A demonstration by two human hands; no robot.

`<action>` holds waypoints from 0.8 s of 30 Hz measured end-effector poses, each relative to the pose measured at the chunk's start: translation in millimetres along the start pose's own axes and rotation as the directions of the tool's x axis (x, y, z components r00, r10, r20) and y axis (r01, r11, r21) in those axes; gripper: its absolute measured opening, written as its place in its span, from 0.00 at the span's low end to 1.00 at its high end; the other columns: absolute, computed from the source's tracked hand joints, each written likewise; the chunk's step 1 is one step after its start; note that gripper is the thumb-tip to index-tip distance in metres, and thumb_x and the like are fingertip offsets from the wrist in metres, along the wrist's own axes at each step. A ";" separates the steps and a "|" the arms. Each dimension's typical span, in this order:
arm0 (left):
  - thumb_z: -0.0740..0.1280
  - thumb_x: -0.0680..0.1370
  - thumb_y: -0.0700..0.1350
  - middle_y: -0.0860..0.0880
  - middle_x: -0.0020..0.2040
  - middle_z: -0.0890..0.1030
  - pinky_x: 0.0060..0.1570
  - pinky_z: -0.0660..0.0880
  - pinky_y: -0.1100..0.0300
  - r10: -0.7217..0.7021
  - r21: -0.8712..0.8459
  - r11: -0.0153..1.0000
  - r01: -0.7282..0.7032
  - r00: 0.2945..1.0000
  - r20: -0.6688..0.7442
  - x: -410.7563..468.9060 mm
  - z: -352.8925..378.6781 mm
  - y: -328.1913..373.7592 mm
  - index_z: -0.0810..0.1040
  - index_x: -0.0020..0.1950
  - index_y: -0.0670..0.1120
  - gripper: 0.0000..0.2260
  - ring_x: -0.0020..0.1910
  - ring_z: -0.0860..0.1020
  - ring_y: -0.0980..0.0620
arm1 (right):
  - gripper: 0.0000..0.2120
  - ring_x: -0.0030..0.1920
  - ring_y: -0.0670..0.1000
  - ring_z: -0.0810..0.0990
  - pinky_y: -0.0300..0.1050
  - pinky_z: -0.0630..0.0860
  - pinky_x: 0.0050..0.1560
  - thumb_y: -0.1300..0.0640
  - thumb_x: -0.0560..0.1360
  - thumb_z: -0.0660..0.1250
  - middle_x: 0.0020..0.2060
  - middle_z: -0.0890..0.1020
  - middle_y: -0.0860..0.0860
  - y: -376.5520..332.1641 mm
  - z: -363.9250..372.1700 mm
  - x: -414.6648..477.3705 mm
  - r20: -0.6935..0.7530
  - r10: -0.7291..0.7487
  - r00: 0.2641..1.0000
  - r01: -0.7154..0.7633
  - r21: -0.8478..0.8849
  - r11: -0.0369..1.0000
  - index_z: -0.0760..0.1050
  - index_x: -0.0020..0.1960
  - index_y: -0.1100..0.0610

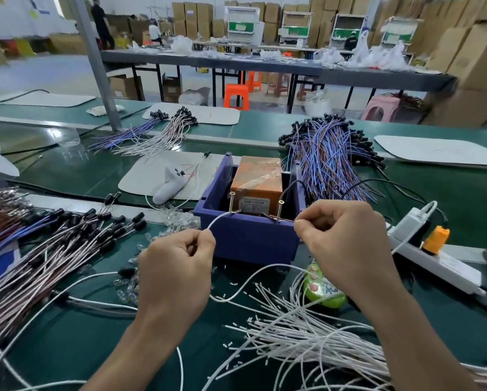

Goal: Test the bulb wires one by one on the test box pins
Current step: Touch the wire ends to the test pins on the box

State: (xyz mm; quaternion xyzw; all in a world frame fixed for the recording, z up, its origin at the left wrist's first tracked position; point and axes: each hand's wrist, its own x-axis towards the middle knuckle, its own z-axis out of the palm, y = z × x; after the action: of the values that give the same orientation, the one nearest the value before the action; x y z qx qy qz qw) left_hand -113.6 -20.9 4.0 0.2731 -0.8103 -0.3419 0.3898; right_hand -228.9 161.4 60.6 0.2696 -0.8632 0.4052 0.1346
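Holding white wire [218, 220] ends against test box [257, 176] pins [232, 203], left hand [177, 266] and right hand [341, 235] grips pinching them; probably needing a fresh one next.

My left hand [177, 266], right hand [341, 238]: two. Bulb wire [219, 221] I pinch: one. Left pin [232, 203], right pin [280, 211]: two. Test box [257, 176]: one. Blue bin [250, 235]: one. Power strip [439, 263]: one.

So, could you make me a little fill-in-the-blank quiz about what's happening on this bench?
The left hand pinches a ____ wire.
The test box sitting in the blue bin is ____.
____ upright pins stand at the bin's front.
Missing words: white; orange; two.
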 end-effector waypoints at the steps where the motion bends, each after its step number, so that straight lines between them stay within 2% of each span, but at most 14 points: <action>1: 0.68 0.80 0.50 0.48 0.24 0.74 0.30 0.72 0.52 -0.002 0.005 1.000 0.002 1.000 0.001 0.4 0.6 -0.1 0.77 0.30 0.44 0.19 0.24 0.71 0.48 | 0.09 0.29 0.39 0.80 0.30 0.74 0.33 0.56 0.72 0.76 0.26 0.81 0.37 -0.2 0.8 -0.4 -0.002 0.002 1.000 -0.002 0.002 1.000 0.83 0.34 0.46; 3: 0.69 0.80 0.50 0.48 0.24 0.74 0.30 0.73 0.49 -0.011 0.000 1.000 0.011 1.000 0.005 1.0 1.0 -0.1 0.77 0.31 0.44 0.19 0.24 0.70 0.48 | 0.09 0.30 0.39 0.80 0.29 0.73 0.32 0.56 0.72 0.76 0.27 0.80 0.36 -0.1 1.7 -1.1 -0.004 0.003 1.000 -0.003 0.000 1.000 0.83 0.34 0.46; 10: 0.68 0.81 0.50 0.52 0.24 0.77 0.30 0.76 0.50 -0.019 -0.012 1.000 0.019 0.999 0.031 7.2 -0.2 1.2 0.80 0.32 0.47 0.18 0.24 0.74 0.50 | 0.08 0.28 0.40 0.80 0.32 0.74 0.30 0.55 0.72 0.77 0.27 0.81 0.37 1.3 7.2 -1.1 -0.045 0.011 0.999 -0.010 0.006 1.000 0.83 0.35 0.47; 12: 0.68 0.81 0.50 0.53 0.23 0.77 0.30 0.77 0.52 -0.032 -0.022 0.999 0.033 0.999 0.028 8.3 0.4 0.5 0.80 0.31 0.47 0.18 0.22 0.74 0.52 | 0.08 0.29 0.40 0.80 0.31 0.74 0.31 0.55 0.72 0.77 0.27 0.81 0.37 1.7 8.8 -1.4 -0.050 0.009 0.999 -0.008 0.021 1.000 0.84 0.36 0.47; 16: 0.68 0.81 0.49 0.55 0.23 0.77 0.28 0.75 0.56 -0.027 -0.039 0.999 0.028 0.999 0.022 7.9 2.1 -0.6 0.80 0.30 0.48 0.19 0.21 0.74 0.56 | 0.07 0.30 0.41 0.80 0.36 0.76 0.34 0.55 0.72 0.77 0.27 0.81 0.39 3.1 12.2 -1.0 -0.051 0.008 0.999 -0.007 0.034 0.999 0.84 0.36 0.48; 21: 0.68 0.80 0.49 0.55 0.22 0.77 0.26 0.72 0.63 -0.018 -0.039 0.999 0.018 1.000 0.018 8.5 3.2 -1.7 0.79 0.28 0.49 0.19 0.20 0.74 0.57 | 0.07 0.30 0.40 0.80 0.33 0.75 0.34 0.55 0.73 0.76 0.29 0.81 0.36 4.4 15.8 -2.0 -0.081 0.012 0.997 -0.007 0.056 0.998 0.84 0.37 0.47; 24: 0.68 0.80 0.48 0.56 0.22 0.77 0.30 0.73 0.64 0.005 -0.035 0.999 -0.004 1.000 0.007 8.8 3.5 -0.9 0.77 0.26 0.49 0.21 0.20 0.74 0.57 | 0.07 0.31 0.40 0.80 0.36 0.76 0.34 0.55 0.73 0.76 0.27 0.81 0.38 3.9 18.2 -3.8 -0.091 0.019 0.996 -0.013 0.067 0.998 0.84 0.38 0.48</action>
State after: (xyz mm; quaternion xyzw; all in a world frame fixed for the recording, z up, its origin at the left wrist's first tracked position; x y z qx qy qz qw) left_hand -121.2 -26.5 5.6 0.2632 -0.8061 -0.3561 0.3926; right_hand -228.3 150.8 44.9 0.2483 -0.8443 0.4465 0.1617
